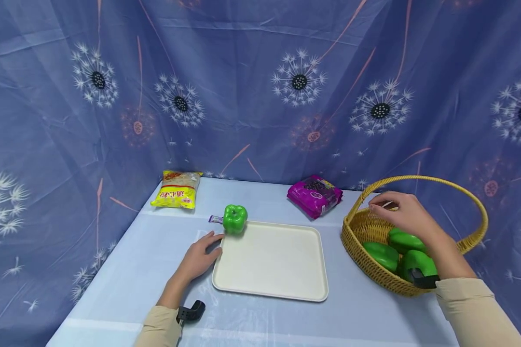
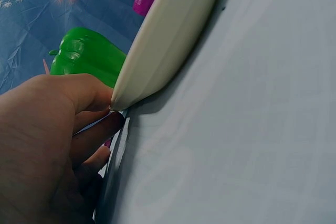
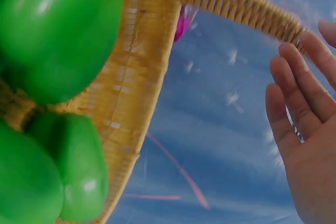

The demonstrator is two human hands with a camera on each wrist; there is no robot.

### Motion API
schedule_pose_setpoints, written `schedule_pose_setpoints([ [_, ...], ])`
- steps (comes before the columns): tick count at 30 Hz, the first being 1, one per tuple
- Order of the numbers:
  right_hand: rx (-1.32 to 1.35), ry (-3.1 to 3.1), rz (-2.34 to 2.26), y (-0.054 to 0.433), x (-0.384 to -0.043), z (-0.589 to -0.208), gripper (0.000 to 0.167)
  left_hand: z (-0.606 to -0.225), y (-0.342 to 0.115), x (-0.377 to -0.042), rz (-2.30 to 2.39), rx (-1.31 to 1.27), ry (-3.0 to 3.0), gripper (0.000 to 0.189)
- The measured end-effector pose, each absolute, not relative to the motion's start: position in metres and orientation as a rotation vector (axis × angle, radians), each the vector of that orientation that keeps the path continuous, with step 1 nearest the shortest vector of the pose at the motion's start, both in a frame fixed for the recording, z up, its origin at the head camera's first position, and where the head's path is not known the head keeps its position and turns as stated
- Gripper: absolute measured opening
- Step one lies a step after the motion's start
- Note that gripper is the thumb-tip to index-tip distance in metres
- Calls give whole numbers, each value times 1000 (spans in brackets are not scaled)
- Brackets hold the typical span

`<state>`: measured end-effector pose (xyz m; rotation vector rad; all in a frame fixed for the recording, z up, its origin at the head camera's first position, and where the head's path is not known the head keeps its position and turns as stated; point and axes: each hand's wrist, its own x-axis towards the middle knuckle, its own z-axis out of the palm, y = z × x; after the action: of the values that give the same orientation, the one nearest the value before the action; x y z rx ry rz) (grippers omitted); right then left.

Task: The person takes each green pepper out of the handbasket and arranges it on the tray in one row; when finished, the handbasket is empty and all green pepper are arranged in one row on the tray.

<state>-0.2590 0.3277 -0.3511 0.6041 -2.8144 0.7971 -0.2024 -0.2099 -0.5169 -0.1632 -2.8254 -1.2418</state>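
Observation:
My left hand (image 1: 199, 256) rests on the table at the left edge of a cream rectangular tray (image 1: 271, 260). In the left wrist view, its fingertips (image 2: 113, 103) are right at the tray's outer rim. A green bell pepper (image 1: 235, 219) sits at the tray's far left corner, just beyond these fingers. On the other side, my right hand (image 1: 405, 214) is raised over a wicker basket (image 1: 373, 272), inside its arched handle, with nothing in its fingers. Several green bell peppers (image 1: 381, 255) lie in the basket, partly hidden by the right forearm.
A yellow food bag (image 1: 176, 190) lies at the table's back left. A purple package (image 1: 314, 196) is at the back, between tray and basket. A small purple sachet (image 1: 215, 219) lies beside the lone pepper. Behind the table hangs a blue dandelion-print cloth (image 1: 243, 96).

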Motion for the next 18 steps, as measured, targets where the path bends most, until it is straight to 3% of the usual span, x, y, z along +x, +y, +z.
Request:
schedule_pose_setpoints([
  [18, 275, -2903, 861, 388, -268, -364, 50, -518, -211, -201, -1253, -162, -2827, 41],
])
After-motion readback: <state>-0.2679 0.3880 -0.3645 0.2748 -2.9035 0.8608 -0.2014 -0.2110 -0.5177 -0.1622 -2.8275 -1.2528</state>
